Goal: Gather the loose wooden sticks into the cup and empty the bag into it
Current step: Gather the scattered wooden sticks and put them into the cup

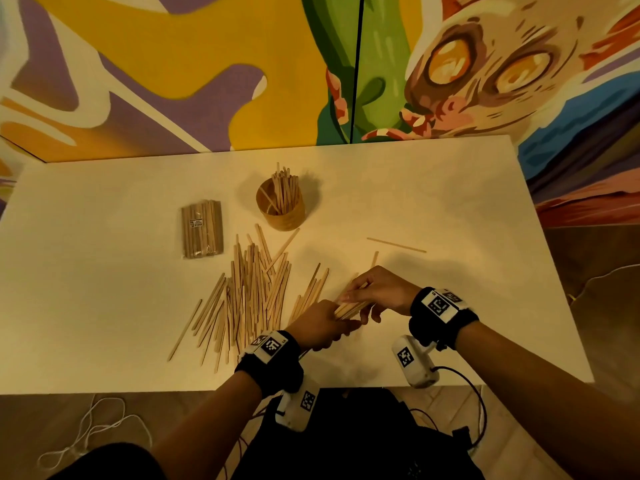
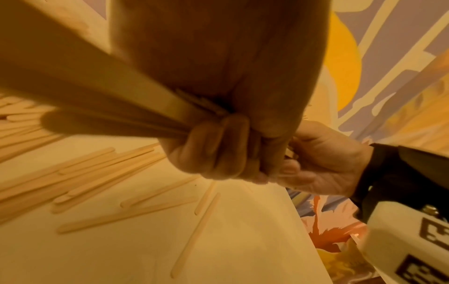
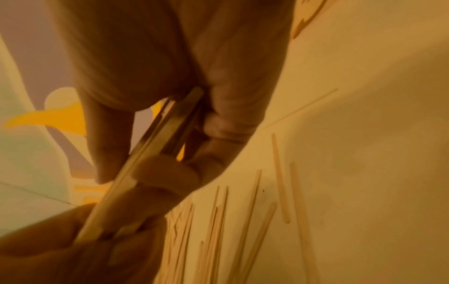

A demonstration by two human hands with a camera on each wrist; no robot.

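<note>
A wooden cup [image 1: 281, 209] stands upright at the table's middle back, with several sticks inside. Left of it lies a clear bag [image 1: 202, 233] packed with sticks. A big pile of loose wooden sticks [image 1: 247, 296] spreads across the table in front of the cup. Over the table my left hand [image 1: 320, 327] grips a bundle of sticks [image 1: 348, 306] in its fist. My right hand [image 1: 375, 292] pinches the same bundle's other end. In the left wrist view the fist [image 2: 218, 151] closes round the bundle [image 2: 109, 107]. The right wrist view shows that hand's fingers [image 3: 111, 146] on the bundle [image 3: 157, 146].
One stick [image 1: 396, 244] lies alone to the right of the pile. The white table [image 1: 467, 202] ends close to my body, and a painted wall [image 1: 173, 64] rises behind it. Wrist cameras [image 1: 415, 362] hang under both forearms.
</note>
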